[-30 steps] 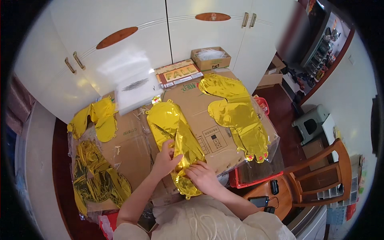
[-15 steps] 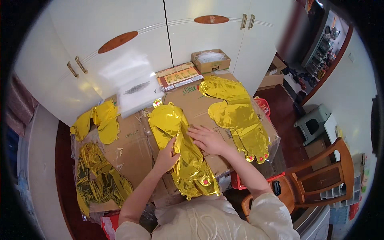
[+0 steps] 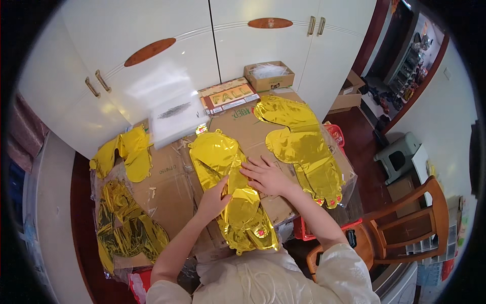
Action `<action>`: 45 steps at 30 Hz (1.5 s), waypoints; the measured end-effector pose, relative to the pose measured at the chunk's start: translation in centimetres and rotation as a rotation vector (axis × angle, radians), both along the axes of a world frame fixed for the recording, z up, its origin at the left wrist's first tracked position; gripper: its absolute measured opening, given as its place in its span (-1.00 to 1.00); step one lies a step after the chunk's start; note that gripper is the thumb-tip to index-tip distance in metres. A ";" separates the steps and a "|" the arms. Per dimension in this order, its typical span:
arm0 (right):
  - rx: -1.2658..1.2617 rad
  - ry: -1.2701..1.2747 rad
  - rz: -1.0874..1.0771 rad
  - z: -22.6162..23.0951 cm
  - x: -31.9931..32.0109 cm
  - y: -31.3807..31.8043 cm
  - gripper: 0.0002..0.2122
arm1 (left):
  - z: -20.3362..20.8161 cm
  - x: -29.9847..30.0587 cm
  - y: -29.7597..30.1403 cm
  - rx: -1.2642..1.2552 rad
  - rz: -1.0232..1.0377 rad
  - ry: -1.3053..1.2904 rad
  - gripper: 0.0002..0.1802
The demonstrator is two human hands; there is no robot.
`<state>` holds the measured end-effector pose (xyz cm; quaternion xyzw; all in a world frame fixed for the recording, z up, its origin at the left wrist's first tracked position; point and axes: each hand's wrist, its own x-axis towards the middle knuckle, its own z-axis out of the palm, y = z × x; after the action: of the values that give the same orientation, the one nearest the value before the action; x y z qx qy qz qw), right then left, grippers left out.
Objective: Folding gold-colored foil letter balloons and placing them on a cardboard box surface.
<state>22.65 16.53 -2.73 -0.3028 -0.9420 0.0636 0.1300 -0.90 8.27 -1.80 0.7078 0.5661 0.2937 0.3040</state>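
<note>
Head view | I see the left hand (image 3: pixel 214 201) half-curled against the gold foil (image 3: pixel 245 206), pinching or not I can't tell | right hand (image 3: pixel 269 178) spread wide, fingertips at its right edge | flat box (image 3: pixel 230 96) behind: large lettering | foil shiny, creased, elongated, mid-cardboard (image 3: pixel 169 195)

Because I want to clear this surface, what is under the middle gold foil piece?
Cardboard shows on both sides of the middle gold foil piece, probably continuing beneath; anything under it is covered and cannot be seen.
</note>
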 end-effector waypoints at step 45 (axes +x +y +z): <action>-0.041 -0.086 0.091 0.8 0.9 0.6 0.09 | 0.8 -0.3 -0.2 -0.071 -0.182 0.071 -0.25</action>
<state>23.50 17.08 -1.92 -0.2648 -0.9580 0.0757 0.0803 -1.24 8.04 -0.98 0.7550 0.5199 0.2194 0.3339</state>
